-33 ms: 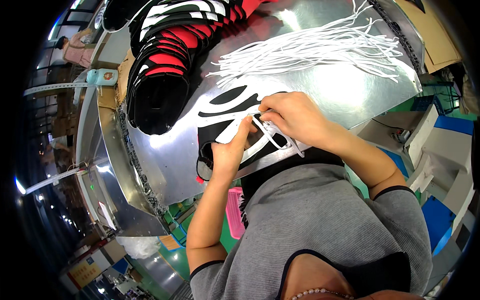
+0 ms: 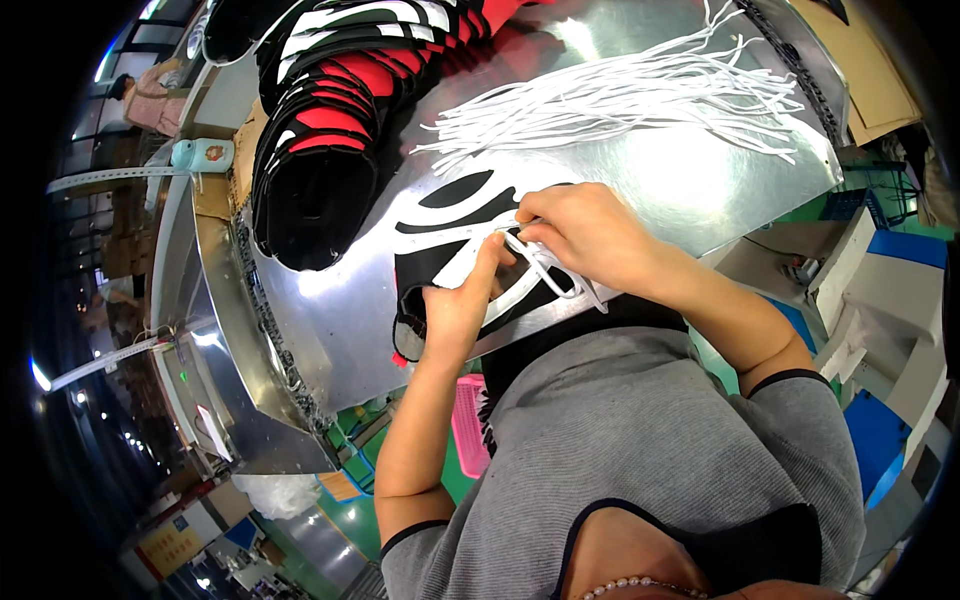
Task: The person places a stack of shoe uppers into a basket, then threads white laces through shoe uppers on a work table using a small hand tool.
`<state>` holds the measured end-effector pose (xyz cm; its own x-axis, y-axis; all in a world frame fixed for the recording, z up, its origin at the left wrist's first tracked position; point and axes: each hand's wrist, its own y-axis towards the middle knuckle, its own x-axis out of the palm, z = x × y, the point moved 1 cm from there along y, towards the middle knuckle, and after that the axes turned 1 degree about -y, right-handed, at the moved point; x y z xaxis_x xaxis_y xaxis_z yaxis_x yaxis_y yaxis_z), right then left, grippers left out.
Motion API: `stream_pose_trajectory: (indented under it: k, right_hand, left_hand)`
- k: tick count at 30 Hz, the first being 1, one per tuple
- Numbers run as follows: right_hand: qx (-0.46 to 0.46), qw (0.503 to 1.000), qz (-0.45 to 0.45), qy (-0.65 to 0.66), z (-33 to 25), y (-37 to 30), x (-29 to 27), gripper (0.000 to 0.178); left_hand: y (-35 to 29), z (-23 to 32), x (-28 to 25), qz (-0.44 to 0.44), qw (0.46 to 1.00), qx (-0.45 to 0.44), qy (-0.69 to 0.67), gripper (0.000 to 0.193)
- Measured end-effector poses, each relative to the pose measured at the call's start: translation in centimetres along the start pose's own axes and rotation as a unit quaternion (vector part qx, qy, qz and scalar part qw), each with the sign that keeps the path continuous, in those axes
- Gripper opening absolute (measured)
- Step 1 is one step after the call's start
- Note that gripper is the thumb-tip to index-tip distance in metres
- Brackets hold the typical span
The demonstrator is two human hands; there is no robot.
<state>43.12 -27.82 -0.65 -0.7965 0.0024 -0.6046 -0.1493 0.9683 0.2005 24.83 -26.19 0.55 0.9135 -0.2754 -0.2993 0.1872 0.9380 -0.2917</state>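
Observation:
A black-and-white shoe upper (image 2: pixel 430 238) with a small red tab lies at the near edge of the metal table, in front of my body. My left hand (image 2: pixel 460 305) is closed on it, the thumb on top beside the eyelet area and the other fingers partly hidden underneath. A white shoelace (image 2: pixel 545 268) runs through the upper and hangs in a loop. My right hand (image 2: pixel 590 235) pinches the lace at the eyelets, thumb and forefinger together near my left fingertips. The exact pinch point is partly covered by the fingers.
Loose white laces (image 2: pixel 620 110) lie spread across the far side of the metal table (image 2: pixel 330 335). Nested black, red and white uppers (image 2: pixel 325 125) form a long stack at the far left. A pink basket (image 2: pixel 468 425) stands below the near edge. Another person (image 2: pixel 155 98) is far left.
The lace loop below my right hand has shifted slightly, its strands lying closer together. Both hands stay in the same place on the upper.

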Motion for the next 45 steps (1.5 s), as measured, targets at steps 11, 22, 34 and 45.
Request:
stream_pose_trajectory:
  k: [11, 22, 34, 45]
  right_hand:
    - [0.137, 0.971, -0.182, -0.067, -2.0, 3.5, -3.9, 0.019]
    - [0.025, 0.995, 0.081, 0.057, 1.5, 2.7, 3.8, 0.021]
    - [0.100, 0.988, 0.113, -0.005, 2.0, 3.0, 4.2, 0.024]
    - [0.050, 0.969, 0.089, 0.225, -0.5, -1.3, 1.5, 0.023]
  left_hand:
    - [1.5, -0.7, -2.3, -0.128, 0.985, -0.087, -0.074, 0.029]
    - [3.2, 0.3, -1.9, -0.073, 0.994, -0.058, -0.057, 0.033]
    - [-8.8, 8.2, -13.1, -0.126, 0.699, 0.192, -0.677, 0.017]
    - [-2.9, -1.4, -1.3, 0.068, 0.905, 0.316, 0.276, 0.016]
